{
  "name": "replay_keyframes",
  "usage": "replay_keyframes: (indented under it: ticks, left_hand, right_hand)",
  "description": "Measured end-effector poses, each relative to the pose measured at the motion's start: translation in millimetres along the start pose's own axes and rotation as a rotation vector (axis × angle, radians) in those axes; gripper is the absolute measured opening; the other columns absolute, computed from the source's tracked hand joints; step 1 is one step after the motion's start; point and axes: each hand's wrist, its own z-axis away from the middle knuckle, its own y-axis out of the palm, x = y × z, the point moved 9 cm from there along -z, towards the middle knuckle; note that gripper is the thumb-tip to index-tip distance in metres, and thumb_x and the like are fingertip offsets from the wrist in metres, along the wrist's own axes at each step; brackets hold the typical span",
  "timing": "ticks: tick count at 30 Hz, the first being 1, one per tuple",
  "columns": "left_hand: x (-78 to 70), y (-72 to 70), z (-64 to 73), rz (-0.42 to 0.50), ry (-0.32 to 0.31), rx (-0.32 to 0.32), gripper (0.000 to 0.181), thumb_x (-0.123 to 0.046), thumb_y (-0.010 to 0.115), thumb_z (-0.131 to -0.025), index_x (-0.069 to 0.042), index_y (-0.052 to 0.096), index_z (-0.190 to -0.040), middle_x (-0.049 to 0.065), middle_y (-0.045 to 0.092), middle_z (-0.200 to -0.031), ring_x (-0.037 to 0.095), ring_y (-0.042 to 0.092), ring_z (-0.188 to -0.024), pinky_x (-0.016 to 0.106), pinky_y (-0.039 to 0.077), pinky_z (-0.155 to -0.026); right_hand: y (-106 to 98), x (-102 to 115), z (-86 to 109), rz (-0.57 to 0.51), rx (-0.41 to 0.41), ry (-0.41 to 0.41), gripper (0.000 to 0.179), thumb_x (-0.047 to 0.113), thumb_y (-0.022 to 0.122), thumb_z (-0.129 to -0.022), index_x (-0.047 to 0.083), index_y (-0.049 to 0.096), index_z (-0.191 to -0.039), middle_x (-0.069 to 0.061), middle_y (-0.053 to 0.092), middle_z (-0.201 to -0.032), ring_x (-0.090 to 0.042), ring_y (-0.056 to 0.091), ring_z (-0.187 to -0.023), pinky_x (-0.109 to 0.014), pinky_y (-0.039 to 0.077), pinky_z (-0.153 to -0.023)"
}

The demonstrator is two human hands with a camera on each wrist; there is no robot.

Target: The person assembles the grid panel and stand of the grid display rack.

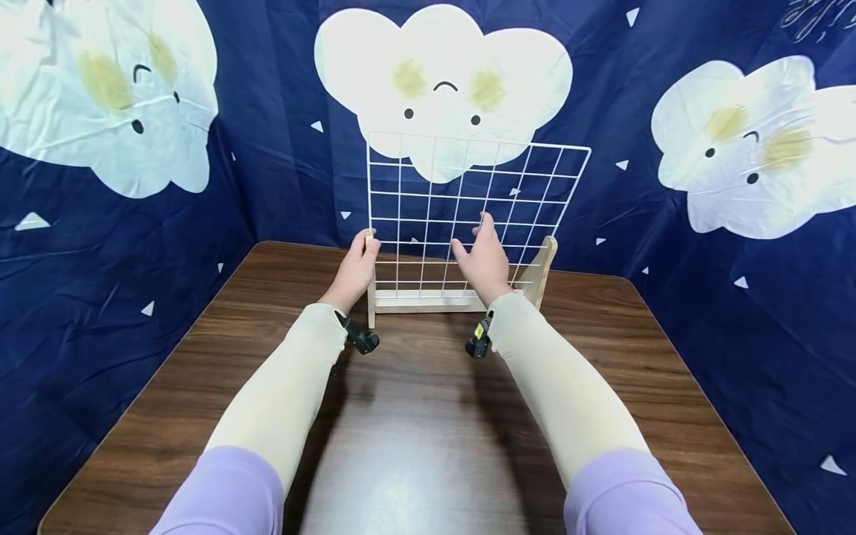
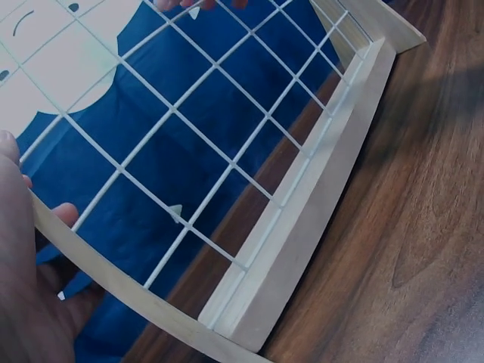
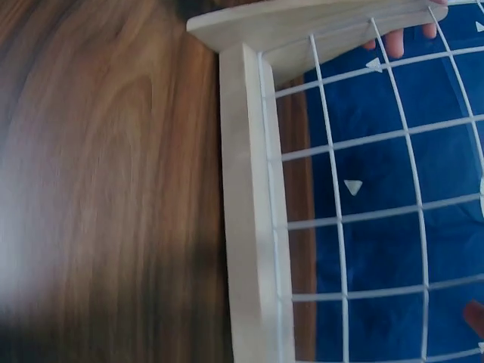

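A white wire grid panel (image 1: pixel 428 204) stands upright, its bottom edge seated in a pale wooden base bar (image 1: pixel 428 303) between two wooden side pieces. My left hand (image 1: pixel 353 273) grips the left side piece (image 2: pixel 113 276) near its top, with fingers on both faces of the wood. In front of the grid's middle, my right hand (image 1: pixel 484 260) has thumb and fingers spread apart. Whether its fingertips touch the wires cannot be made out. The right side piece (image 1: pixel 545 260) is free of either hand. Only a fingertip of the right hand (image 3: pixel 476 318) enters the right wrist view.
The stand rests toward the back of a brown wood-grain table (image 1: pixel 401 416). Behind and beside it hangs a dark blue cloth (image 1: pixel 281 148) with white clouds (image 1: pixel 441 67) and small triangles. Each wrist wears a small black camera (image 1: pixel 361 338).
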Motion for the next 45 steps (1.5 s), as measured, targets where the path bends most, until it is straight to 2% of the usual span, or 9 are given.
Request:
replay_keyframes:
  ticks: [6,13,18,23,26,29,33,37,45]
  left_hand:
    - [-5.7,-5.6,2.8,-0.074,-0.002,-0.012,0.048,-0.045,0.034,-0.097,-0.022,0.034,-0.139,0.01,0.049,-0.13,0.028,0.047,-0.112,0.043,0.033,-0.096]
    - [-20.6,-10.8,1.3,-0.199,0.023,-0.022,0.042,-0.038,0.034,-0.098,-0.023,0.036,-0.137,0.009,0.055,-0.122,0.029,0.052,-0.106,0.043,0.037,-0.092]
    - [-24.8,-12.5,0.5,-0.284,0.019,-0.024,0.047,-0.041,0.034,-0.097,-0.02,0.033,-0.14,0.01,0.053,-0.126,0.029,0.05,-0.111,0.043,0.036,-0.094]
    - [-29.3,-9.1,2.0,-0.351,0.025,0.003,0.049,-0.041,0.032,-0.098,-0.019,0.032,-0.142,0.011,0.048,-0.134,0.03,0.046,-0.118,0.044,0.034,-0.097]
    - [-32.1,-8.0,2.8,-0.388,0.034,0.004,0.048,-0.039,0.03,-0.099,-0.018,0.032,-0.143,0.01,0.046,-0.136,0.03,0.045,-0.12,0.043,0.033,-0.098]
    - [-33.0,-8.8,3.3,-0.414,0.026,-0.007,0.047,-0.036,0.03,-0.099,-0.02,0.032,-0.143,0.011,0.046,-0.135,0.032,0.045,-0.12,0.045,0.033,-0.098]
    - [-33.0,-12.4,2.3,-0.445,0.008,-0.039,0.044,-0.034,0.033,-0.099,-0.024,0.036,-0.142,0.011,0.049,-0.132,0.034,0.049,-0.115,0.048,0.035,-0.094]
    - [-35.4,-13.7,0.0,-0.467,0.006,-0.046,0.043,-0.034,0.035,-0.098,-0.025,0.038,-0.141,0.012,0.051,-0.129,0.035,0.051,-0.112,0.049,0.038,-0.091]
    - [-34.6,-18.7,-4.9,-0.505,-0.044,-0.004,0.045,-0.037,0.033,-0.098,-0.027,0.033,-0.143,0.009,0.048,-0.133,0.034,0.049,-0.114,0.052,0.039,-0.089]
  right_hand:
    - [-26.0,-9.0,0.7,0.022,-0.029,-0.093,0.072,0.049,0.056,-0.085,0.022,0.022,-0.142,0.002,0.059,-0.118,-0.021,0.059,-0.092,-0.041,0.046,-0.069]
    - [-65.8,-25.3,-0.7,0.011,-0.104,-0.199,0.056,0.042,0.057,-0.087,0.014,0.037,-0.131,0.003,0.064,-0.102,-0.022,0.061,-0.09,-0.041,0.046,-0.071]
    - [-94.8,-53.8,-6.2,0.018,-0.196,-0.157,0.045,0.04,0.057,-0.086,0.015,0.045,-0.121,0.005,0.063,-0.094,-0.019,0.059,-0.084,-0.042,0.043,-0.069]
    - [-114.0,-96.6,-12.4,0.014,-0.274,-0.038,0.042,0.036,0.056,-0.087,0.013,0.046,-0.12,0.0,0.057,-0.098,-0.019,0.055,-0.086,-0.04,0.042,-0.072]
    - [-114.4,-114.6,-15.6,0.012,-0.235,0.01,0.046,0.03,0.053,-0.089,0.01,0.042,-0.128,-0.006,0.056,-0.106,-0.023,0.054,-0.095,-0.041,0.041,-0.081]
    - [-105.1,-121.7,-18.6,0.044,-0.129,-0.006,0.047,0.025,0.048,-0.092,0.007,0.039,-0.134,-0.014,0.057,-0.115,-0.032,0.052,-0.105,-0.044,0.038,-0.089]
    - [-89.6,-126.4,-19.6,0.123,0.005,-0.026,0.041,0.025,0.043,-0.096,0.011,0.045,-0.135,-0.02,0.055,-0.122,-0.041,0.05,-0.11,-0.05,0.036,-0.092]
    - [-87.5,-130.1,-19.4,0.174,0.015,0.0,0.038,0.027,0.043,-0.097,0.018,0.05,-0.133,-0.02,0.054,-0.123,-0.045,0.05,-0.107,-0.052,0.037,-0.09]
    - [-84.2,-128.5,-17.9,0.21,0.065,0.057,0.04,0.031,0.041,-0.097,0.026,0.045,-0.137,-0.02,0.052,-0.125,-0.043,0.05,-0.108,-0.055,0.04,-0.084]
